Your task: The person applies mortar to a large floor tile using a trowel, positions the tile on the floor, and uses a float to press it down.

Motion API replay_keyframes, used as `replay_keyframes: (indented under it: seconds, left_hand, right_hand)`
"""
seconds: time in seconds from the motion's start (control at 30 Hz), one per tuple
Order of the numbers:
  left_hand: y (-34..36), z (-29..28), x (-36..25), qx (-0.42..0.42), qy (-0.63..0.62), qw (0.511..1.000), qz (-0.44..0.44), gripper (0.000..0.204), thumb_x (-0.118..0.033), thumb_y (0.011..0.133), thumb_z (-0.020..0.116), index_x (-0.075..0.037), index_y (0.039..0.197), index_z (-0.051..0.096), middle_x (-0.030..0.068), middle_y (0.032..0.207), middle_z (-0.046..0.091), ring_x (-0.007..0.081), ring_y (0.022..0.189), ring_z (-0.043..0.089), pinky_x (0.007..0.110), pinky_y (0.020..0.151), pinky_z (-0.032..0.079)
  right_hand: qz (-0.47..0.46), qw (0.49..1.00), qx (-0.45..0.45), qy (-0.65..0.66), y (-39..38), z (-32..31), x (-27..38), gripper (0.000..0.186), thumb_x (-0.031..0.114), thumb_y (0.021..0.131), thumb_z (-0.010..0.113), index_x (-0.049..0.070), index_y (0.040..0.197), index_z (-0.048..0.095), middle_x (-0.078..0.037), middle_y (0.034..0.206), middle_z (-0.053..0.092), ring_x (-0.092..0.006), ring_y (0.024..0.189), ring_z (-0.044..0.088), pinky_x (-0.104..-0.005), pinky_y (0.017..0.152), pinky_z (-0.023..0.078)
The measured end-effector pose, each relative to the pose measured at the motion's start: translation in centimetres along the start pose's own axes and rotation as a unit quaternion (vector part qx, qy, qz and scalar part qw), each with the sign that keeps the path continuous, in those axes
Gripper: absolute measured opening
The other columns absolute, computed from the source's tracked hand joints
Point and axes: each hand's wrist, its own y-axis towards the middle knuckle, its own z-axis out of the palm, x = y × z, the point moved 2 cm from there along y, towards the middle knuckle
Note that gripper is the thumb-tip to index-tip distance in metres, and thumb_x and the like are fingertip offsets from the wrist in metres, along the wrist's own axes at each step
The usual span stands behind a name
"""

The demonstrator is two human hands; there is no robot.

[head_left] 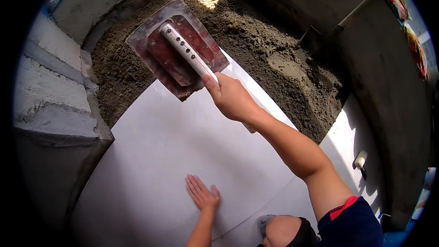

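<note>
My right hand is closed round the white tubular handle of a float. Its plate is grey and dark red, with dark screws along the handle. The plate overlaps the far corner of a large white tile and the damp, crumbly mortar bed behind it; whether it touches either, I cannot tell. Fingers outstretched, my left hand rests flat on the tile, holding nothing. Part of the handle shows beyond my right wrist.
Stepped concrete blocks stand at the left. A curving grey wall bounds the far and right sides. A shovel leans there in the mortar. A small white-headed tool with a black handle lies at right. My bent knee is at the lower edge.
</note>
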Motion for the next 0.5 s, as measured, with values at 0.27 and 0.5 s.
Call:
replay_keyframes:
  seconds: [0.27, 0.5]
  left_hand:
    - [-0.1, 0.2, -0.4, -0.01, -0.009, 1.0, 0.007, 0.088, -0.036, 0.087, 0.057, 0.011, 0.152, 0.021, 0.0285, 0.162, 0.017, 0.0418, 0.151, 0.014, 0.05, 0.123, 0.013]
    - [-0.4, 0.8, 0.1, -0.01, 0.02, 1.0, -0.005, 0.085, -0.034, 0.089, 0.054, 0.01, 0.153, 0.019, 0.0264, 0.163, 0.015, 0.0399, 0.152, 0.012, 0.048, 0.123, 0.012]
  right_hand:
    - [0.207, 0.971, 0.096, 0.071, -3.3, 0.1, -3.4, 0.063, 0.055, 0.104, 0.036, -0.004, 0.093, 0.056, -0.01, 0.066, 0.055, -0.023, 0.053, 0.054, -0.0399, 0.05, 0.047]
    - [0.053, 0.999, 0.005, -0.007, -8.8, -1.9, -4.0, 0.063, 0.059, 0.104, 0.032, 0.001, 0.092, 0.053, -0.007, 0.068, 0.053, -0.0203, 0.066, 0.056, -0.0372, 0.063, 0.047]
